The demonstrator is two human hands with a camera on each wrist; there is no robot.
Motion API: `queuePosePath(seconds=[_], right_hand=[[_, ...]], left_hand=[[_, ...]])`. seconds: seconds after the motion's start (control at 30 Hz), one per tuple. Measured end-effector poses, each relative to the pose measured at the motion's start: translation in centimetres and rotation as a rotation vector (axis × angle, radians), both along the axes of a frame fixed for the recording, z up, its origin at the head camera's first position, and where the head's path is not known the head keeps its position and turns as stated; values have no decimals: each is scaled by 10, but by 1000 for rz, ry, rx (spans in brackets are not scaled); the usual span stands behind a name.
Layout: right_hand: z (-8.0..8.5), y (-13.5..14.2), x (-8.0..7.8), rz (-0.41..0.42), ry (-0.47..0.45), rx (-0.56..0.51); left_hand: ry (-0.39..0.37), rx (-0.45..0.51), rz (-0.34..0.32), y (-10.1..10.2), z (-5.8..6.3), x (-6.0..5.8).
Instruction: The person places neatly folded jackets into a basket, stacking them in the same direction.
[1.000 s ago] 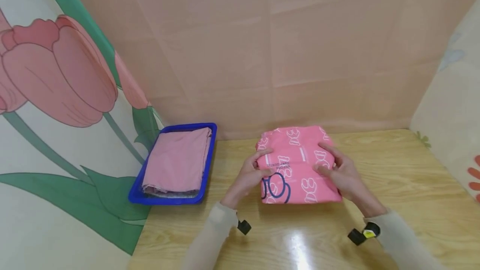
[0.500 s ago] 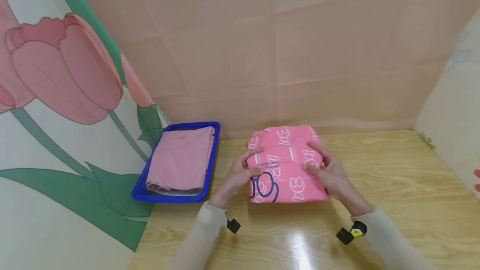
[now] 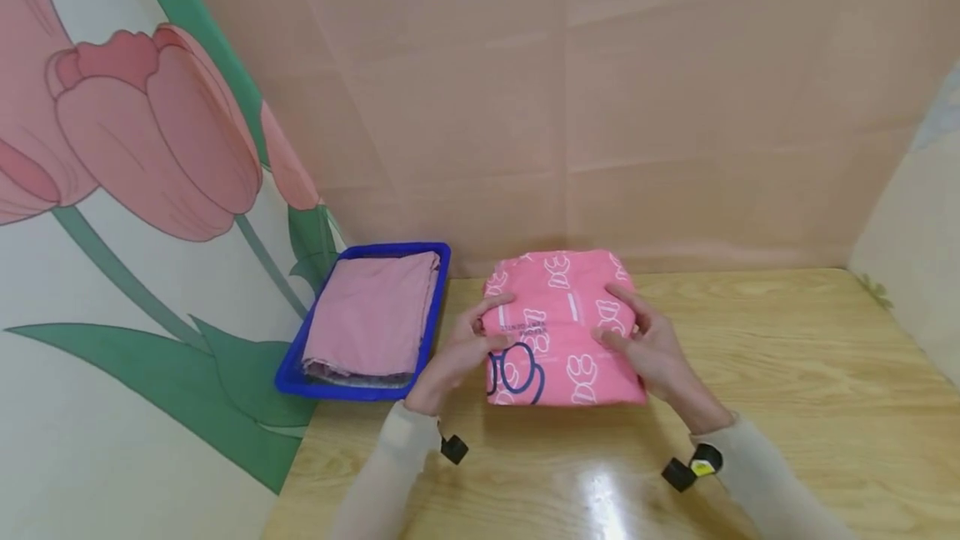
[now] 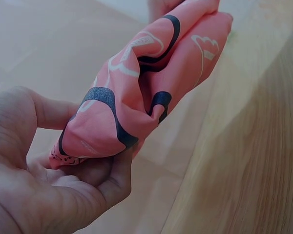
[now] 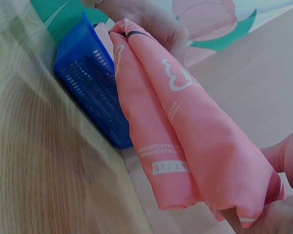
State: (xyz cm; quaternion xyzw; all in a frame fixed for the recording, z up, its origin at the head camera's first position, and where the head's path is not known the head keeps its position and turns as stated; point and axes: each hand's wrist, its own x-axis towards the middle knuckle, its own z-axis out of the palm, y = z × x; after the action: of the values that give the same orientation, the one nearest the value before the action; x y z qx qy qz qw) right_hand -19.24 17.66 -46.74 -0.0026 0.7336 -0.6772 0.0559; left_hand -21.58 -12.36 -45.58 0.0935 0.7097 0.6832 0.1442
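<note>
Between my two hands is a folded pink cloth point(image 3: 555, 373) printed with white bear-like outlines, lettering and dark blue loops. My left hand point(image 3: 457, 352) pinches its left edge, thumb on top and the other fingers beneath, as the left wrist view shows. My right hand point(image 3: 652, 352) grips the opposite edge the same way. Seen from the right wrist, the folded cloth point(image 5: 185, 131) hangs above the wooden table, its layers loosely stacked. In the left wrist view the near side of the cloth point(image 4: 112, 107) bunches into a deep crease.
A blue perforated basket point(image 3: 438, 307) stands left of my hands, holding a folded paler pink cloth point(image 3: 371, 315). The wooden table point(image 3: 772, 357) runs up to a beige backdrop point(image 3: 637, 107). A tulip-painted wall point(image 3: 172, 273) borders the left side.
The head view has turned slightly left, so the basket and wall appear further right. My hands and the pink cloth appear further left, nearer the basket, with the same grip.
</note>
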Motion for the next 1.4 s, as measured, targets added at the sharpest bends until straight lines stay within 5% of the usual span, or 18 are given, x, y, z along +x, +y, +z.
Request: queuePosePath(seconds=[0.9, 1.4], right_hand=[[9, -46, -11, 63, 25, -104], [15, -87, -15, 154, 135, -89]], left_hand=[[44, -37, 8, -52, 20, 1], [81, -110, 130, -92, 37, 18]])
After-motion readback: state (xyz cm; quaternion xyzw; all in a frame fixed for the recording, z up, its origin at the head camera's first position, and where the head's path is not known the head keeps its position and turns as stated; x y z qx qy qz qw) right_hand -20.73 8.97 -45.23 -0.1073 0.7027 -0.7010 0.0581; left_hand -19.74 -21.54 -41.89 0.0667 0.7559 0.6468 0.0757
